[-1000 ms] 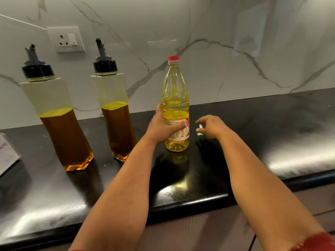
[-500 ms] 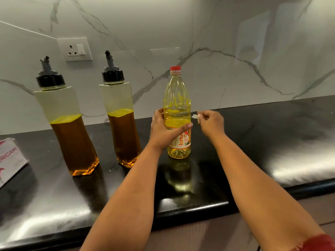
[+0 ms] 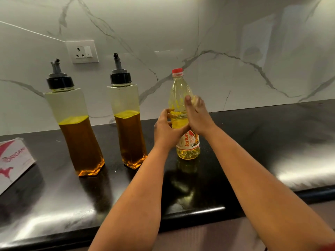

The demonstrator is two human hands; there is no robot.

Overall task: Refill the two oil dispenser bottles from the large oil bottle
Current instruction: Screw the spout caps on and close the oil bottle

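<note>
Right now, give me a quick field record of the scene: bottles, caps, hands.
large bottle: clear plastic oil bottle with red label, upright on the black countertop, red cap on
dispensers: two clear square dispenser bottles, partly full of amber oil, black spout caps on
left hand: grips large bottle's middle
right hand: against bottle's upper body, grip unclear
extra: white printed box at left edge
</note>
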